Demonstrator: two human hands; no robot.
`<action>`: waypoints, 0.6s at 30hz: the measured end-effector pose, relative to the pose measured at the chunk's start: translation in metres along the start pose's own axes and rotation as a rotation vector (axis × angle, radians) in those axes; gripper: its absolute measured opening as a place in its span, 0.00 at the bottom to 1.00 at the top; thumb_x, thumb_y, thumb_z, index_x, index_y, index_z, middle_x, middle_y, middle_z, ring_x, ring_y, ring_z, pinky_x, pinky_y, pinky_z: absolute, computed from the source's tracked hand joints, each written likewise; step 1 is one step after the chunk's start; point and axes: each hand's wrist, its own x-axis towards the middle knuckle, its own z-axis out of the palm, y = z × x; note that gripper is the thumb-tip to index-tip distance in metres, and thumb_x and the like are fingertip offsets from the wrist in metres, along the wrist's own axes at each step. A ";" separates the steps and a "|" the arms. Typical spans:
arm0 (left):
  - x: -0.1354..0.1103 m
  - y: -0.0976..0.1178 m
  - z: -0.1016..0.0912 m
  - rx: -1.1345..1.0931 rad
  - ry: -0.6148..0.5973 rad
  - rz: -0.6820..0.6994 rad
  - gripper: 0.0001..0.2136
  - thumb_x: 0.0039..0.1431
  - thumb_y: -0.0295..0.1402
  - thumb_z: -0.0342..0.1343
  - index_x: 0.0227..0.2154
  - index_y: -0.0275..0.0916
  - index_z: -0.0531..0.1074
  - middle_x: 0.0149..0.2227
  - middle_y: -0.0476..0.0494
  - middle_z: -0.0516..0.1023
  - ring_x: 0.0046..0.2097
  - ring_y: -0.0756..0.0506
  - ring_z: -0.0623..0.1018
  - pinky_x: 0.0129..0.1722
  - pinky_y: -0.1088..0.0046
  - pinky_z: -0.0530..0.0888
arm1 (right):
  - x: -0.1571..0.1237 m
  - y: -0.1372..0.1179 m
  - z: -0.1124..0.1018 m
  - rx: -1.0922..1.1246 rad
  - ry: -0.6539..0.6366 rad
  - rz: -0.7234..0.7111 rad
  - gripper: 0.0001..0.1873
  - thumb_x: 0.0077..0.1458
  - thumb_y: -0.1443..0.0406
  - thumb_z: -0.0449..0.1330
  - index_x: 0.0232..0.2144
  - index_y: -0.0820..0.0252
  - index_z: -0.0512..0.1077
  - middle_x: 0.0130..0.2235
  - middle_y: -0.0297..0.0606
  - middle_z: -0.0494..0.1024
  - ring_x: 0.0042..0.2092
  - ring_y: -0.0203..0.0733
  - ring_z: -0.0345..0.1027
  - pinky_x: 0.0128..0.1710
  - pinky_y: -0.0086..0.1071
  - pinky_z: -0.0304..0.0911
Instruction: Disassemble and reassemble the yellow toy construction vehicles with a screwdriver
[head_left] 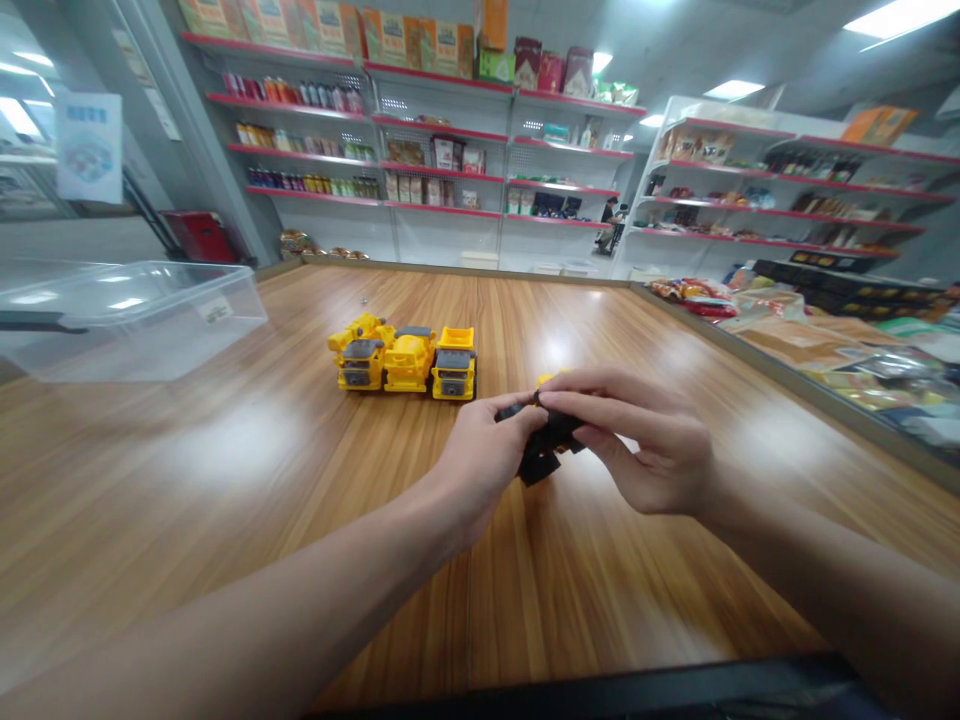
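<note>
Between my two hands is a black-and-yellow toy vehicle (541, 462), raised over the wooden table. Mostly its black parts show, with a bit of yellow at the top; fingers cover much of the rest. My left hand (484, 450) pinches it from the left with thumb and forefinger. From the right, the fingertips of my right hand (652, 435) close on its upper edge. Beyond my left hand, three yellow toy trucks stand side by side: a toy dump truck (454, 365), a toy cement mixer truck (409, 358) and a toy truck with a yellow boom (361, 355).
A clear plastic bin (172, 335) sits at the table's left side. Packaged goods (810, 340) lie beyond the right edge of the wooden table (247, 580). Stocked shelves (442, 125) line the back, and a distant person (608, 222) is partly visible there.
</note>
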 end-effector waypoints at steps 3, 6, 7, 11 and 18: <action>0.000 0.000 0.000 -0.020 -0.040 0.005 0.11 0.52 0.29 0.59 0.39 0.33 0.79 0.30 0.42 0.78 0.32 0.49 0.73 0.31 0.75 0.68 | 0.000 0.000 0.000 -0.018 0.012 -0.005 0.22 0.54 0.71 0.63 0.52 0.52 0.73 0.41 0.40 0.75 0.41 0.42 0.71 0.38 0.37 0.72; 0.001 -0.001 -0.001 -0.022 -0.058 0.022 0.11 0.53 0.29 0.58 0.39 0.34 0.79 0.32 0.42 0.78 0.33 0.49 0.73 0.31 0.75 0.68 | 0.000 0.001 0.000 -0.034 0.025 0.020 0.21 0.53 0.70 0.65 0.50 0.54 0.75 0.46 0.43 0.73 0.41 0.43 0.70 0.36 0.37 0.71; 0.001 -0.001 -0.001 -0.021 -0.049 0.027 0.10 0.53 0.29 0.58 0.38 0.34 0.79 0.31 0.42 0.78 0.32 0.49 0.73 0.31 0.75 0.68 | 0.000 0.000 0.000 -0.023 0.014 0.011 0.22 0.54 0.71 0.63 0.52 0.54 0.73 0.48 0.44 0.73 0.42 0.44 0.70 0.38 0.39 0.71; 0.000 -0.001 0.000 -0.039 -0.055 0.019 0.10 0.51 0.29 0.60 0.37 0.34 0.80 0.30 0.43 0.78 0.32 0.49 0.73 0.31 0.75 0.68 | 0.002 -0.002 0.000 0.015 -0.010 -0.047 0.24 0.55 0.75 0.60 0.53 0.54 0.72 0.44 0.42 0.77 0.44 0.44 0.71 0.42 0.40 0.70; -0.001 0.003 0.002 -0.045 -0.016 -0.027 0.10 0.53 0.28 0.59 0.39 0.34 0.79 0.31 0.42 0.78 0.32 0.50 0.73 0.31 0.76 0.68 | 0.003 -0.001 -0.001 -0.031 0.044 -0.055 0.22 0.53 0.76 0.60 0.49 0.55 0.75 0.48 0.43 0.77 0.43 0.44 0.72 0.40 0.40 0.70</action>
